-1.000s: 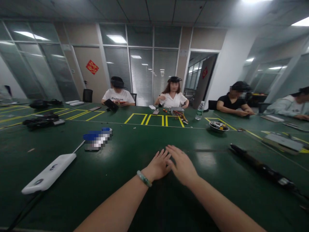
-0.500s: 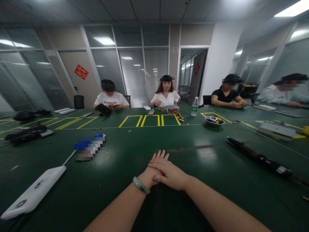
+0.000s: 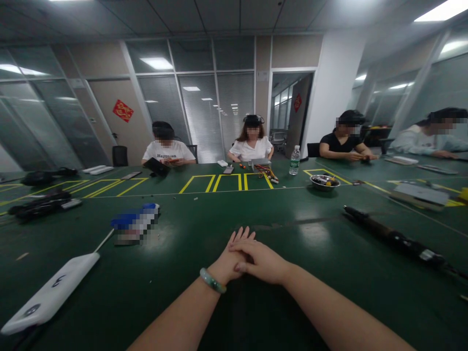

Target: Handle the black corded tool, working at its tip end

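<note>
Our right hand, empty and flat, lies across our empty left hand on the green table; a white plastic box sits at nine o'clock, a black rod at three.

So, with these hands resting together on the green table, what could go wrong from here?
The jade bangle on the left hand might knock the table if that arm moves quickly. The thin cable of the white device could snag the right hand reaching across. The water bottle stands near coloured wires, which might get wet if it tips.
</note>
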`<state>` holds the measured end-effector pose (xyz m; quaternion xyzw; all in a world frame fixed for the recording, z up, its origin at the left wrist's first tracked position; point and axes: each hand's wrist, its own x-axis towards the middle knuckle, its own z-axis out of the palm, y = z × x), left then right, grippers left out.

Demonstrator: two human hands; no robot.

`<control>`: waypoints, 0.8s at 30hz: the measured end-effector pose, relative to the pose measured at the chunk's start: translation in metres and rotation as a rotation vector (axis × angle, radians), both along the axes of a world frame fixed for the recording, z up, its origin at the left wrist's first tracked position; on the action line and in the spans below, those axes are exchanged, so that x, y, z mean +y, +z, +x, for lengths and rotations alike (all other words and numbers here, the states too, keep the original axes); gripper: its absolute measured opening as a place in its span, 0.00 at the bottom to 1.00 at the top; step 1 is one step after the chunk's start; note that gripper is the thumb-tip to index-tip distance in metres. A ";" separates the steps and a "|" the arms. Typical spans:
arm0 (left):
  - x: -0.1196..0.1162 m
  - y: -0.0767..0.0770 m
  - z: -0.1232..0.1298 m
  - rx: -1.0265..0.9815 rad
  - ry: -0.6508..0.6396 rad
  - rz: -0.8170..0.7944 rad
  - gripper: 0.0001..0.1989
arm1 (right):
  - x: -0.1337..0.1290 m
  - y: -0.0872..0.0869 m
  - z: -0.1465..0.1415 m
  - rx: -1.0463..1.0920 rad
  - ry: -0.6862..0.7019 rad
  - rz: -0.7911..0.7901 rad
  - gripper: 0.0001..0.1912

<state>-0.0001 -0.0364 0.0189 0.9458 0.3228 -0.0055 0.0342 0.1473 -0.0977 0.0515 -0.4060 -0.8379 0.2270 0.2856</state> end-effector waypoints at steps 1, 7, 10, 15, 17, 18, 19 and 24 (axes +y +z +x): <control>0.000 0.000 -0.001 -0.006 -0.002 -0.001 0.33 | 0.000 0.000 0.000 0.006 0.004 0.000 0.25; 0.002 -0.007 -0.003 -0.037 -0.025 0.016 0.34 | 0.004 -0.006 0.000 0.047 0.015 -0.007 0.25; 0.004 -0.011 -0.004 -0.056 -0.044 0.023 0.33 | 0.004 -0.007 -0.001 0.053 0.013 -0.020 0.25; 0.005 -0.010 -0.004 -0.102 -0.044 0.010 0.32 | 0.003 -0.005 0.000 -0.046 -0.051 -0.012 0.26; 0.005 -0.008 -0.002 -0.157 -0.004 -0.021 0.33 | 0.009 -0.002 0.011 -0.124 -0.211 0.051 0.26; 0.005 -0.006 -0.002 -0.184 0.018 -0.037 0.34 | 0.012 -0.001 0.021 -0.157 -0.337 0.095 0.27; 0.005 -0.005 -0.001 -0.207 0.038 -0.051 0.36 | 0.015 0.000 0.034 -0.186 -0.491 0.139 0.28; 0.003 0.006 -0.003 -0.214 0.040 -0.139 0.39 | 0.000 -0.007 0.158 -0.342 -1.298 0.245 0.43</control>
